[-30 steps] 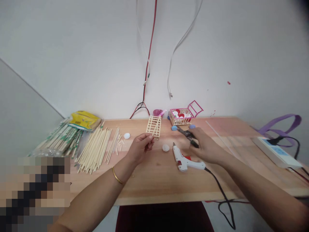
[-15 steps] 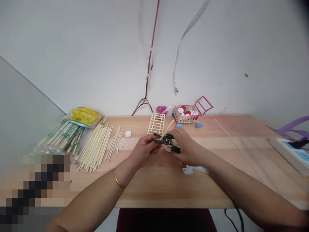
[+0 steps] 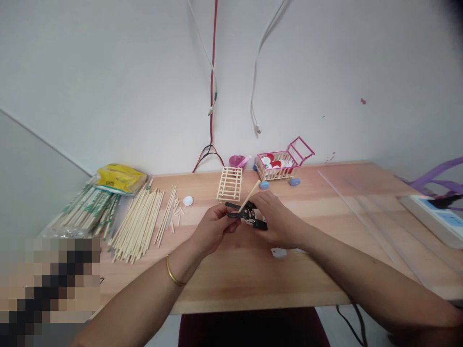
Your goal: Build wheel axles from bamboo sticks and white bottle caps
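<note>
My right hand (image 3: 273,214) is closed around the handles of black pliers (image 3: 249,213), whose coil spring shows between the handles. A light wooden stick (image 3: 250,195) slants up and right out of the jaws. My left hand (image 3: 217,224), a gold bangle at its wrist, pinches at the jaws, where the stick's lower end is hidden by the fingers. Just beyond the hands lies a small ladder-like frame of wooden sticks (image 3: 230,184).
Loose sticks (image 3: 139,221), short cut pieces and a white disc (image 3: 188,200) lie left, beside packed sticks and a yellow packet (image 3: 121,179). At the back stand a purple bowl (image 3: 237,161) and a pink-trimmed stick cart (image 3: 277,166). A power strip (image 3: 434,219) lies right.
The view has shifted slightly. Both hands stay together, with the stick still at the pliers' jaws; its angle has hardly altered.
</note>
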Demonstrator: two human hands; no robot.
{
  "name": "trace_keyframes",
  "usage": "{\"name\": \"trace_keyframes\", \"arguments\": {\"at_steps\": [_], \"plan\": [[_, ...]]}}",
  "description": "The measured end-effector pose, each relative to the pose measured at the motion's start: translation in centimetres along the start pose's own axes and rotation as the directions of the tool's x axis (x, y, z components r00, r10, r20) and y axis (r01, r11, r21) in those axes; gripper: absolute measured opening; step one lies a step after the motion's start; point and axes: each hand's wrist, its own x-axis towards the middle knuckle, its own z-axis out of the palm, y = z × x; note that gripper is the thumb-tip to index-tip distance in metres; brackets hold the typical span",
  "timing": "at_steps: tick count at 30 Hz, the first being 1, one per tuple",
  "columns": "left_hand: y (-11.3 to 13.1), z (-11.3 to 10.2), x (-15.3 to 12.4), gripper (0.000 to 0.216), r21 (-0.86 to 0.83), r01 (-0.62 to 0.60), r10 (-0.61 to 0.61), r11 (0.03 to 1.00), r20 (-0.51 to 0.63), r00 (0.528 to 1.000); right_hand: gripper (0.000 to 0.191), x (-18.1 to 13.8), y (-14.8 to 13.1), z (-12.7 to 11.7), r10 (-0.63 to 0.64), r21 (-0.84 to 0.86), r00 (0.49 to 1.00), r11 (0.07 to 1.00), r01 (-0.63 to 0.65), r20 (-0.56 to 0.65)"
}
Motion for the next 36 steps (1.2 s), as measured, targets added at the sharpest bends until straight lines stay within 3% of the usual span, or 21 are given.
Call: {"name": "trace_keyframes", "arguments": {"at_steps": [12, 16, 19, 23, 29, 36], "plan": [[0.6, 0.1, -0.6, 0.02, -0.056, 0.075, -0.07, 0.996, 0.083, 0.994, 0.029, 0.3, -0.1, -0.5, -0.054, 0.094, 0.997, 0.994, 0.048, 0.062], [0.9, -0.6, -0.3, 0.023, -0.093, 0.185, -0.168, 0.978, 0.165, 0.972, 0.031, 0.1, -0.1, -1.3, -0.017, 0.277, 0.992, 0.961, -0.019, 0.126], [1.1, -0.9, -0.1, 0.024, -0.13, 0.196, -0.169, 0.972, 0.194, 0.966, 0.034, -0.1, 0.2, -1.8, 0.048, 0.333, 0.985, 0.937, -0.102, 0.167], [1.1, -0.5, -0.2, 0.025, -0.126, 0.172, -0.148, 0.977, 0.181, 0.972, 0.032, -0.2, 0.2, -1.8, 0.065, 0.325, 0.98, 0.937, -0.125, 0.188], [0.5, 0.4, -0.4, 0.019, -0.135, 0.09, -0.076, 0.987, 0.107, 0.991, 0.036, -0.1, -0.3, -1.3, -0.024, 0.325, 0.99, 0.946, -0.023, 0.14], [0.4, 0.4, -0.5, 0.015, -0.126, 0.104, -0.091, 0.987, 0.104, 0.99, 0.039, -0.2, -0.3, -1.2, -0.046, 0.241, 0.991, 0.971, 0.014, 0.126]]}}
